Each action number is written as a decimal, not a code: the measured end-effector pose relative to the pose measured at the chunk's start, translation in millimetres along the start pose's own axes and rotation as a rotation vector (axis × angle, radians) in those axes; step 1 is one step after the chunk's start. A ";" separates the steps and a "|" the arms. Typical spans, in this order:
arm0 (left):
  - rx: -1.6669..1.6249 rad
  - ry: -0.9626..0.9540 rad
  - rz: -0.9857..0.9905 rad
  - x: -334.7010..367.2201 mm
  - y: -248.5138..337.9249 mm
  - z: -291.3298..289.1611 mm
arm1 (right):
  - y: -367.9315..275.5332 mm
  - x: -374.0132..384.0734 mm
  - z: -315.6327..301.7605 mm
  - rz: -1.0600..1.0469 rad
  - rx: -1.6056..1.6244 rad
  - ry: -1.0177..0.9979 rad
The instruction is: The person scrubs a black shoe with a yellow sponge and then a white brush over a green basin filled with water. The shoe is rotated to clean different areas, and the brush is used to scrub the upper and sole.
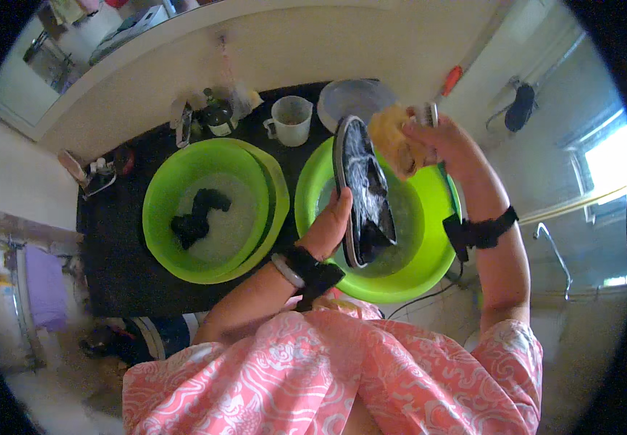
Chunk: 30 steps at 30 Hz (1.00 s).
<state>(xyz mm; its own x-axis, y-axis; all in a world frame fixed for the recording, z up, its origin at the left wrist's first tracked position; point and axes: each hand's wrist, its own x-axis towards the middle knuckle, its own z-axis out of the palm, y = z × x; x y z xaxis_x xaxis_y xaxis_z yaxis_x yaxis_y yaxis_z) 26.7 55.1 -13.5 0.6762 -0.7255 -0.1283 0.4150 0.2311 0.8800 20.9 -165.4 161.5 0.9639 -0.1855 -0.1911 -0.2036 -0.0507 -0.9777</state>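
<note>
My left hand (pixel 325 228) grips a black shoe (pixel 360 192) by its lower side, thumb on the edge. White suds streak the shoe, which is tilted upright above a bright green basin (pixel 435 243) with cloudy water in it. To the right of the shoe, my right hand (pixel 444 145) is closed round a yellowish, partly see-through thing (pixel 391 136), whose kind I cannot make out. A small piece with pale bristles (pixel 429 114), like a brush, shows at the same fingers. Both are raised over the basin's far rim, apart from the shoe.
Left of me, stacked green basins (pixel 155 217) hold soapy water and a dark cloth-like item (pixel 199 217). Behind stand a clear measuring jug (pixel 290 121), a dark green bottle (pixel 218 116) and a clear plastic bowl (pixel 353 100). The black counter (pixel 118 268) ends near my body.
</note>
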 end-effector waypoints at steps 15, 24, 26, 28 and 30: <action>0.133 0.029 -0.022 -19.3 33.6 4.8 | -29.3 254.0 122.4 -0.077 -1.225 -0.283; 0.081 -0.012 0.001 -17.6 29.6 -1.1 | -3.4 252.9 139.2 -0.343 -1.647 -0.249; -0.062 0.024 -0.148 -19.7 33.3 -0.1 | -13.1 216.6 120.0 -0.332 -1.569 -0.158; -0.235 0.005 -0.153 -21.4 38.0 -1.6 | -18.4 168.0 94.2 -0.427 -1.444 -0.052; -0.483 -0.009 -0.272 -21.3 40.5 -3.3 | -13.2 111.7 69.7 -0.488 -1.401 -0.057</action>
<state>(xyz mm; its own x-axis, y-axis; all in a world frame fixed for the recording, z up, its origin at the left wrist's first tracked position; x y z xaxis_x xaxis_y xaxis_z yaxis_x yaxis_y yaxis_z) 31.1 82.1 23.4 0.5008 -0.8058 -0.3159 0.8075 0.3036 0.5058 143.1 -117.0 147.0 0.9826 0.1640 0.0877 0.1706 -0.9826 -0.0740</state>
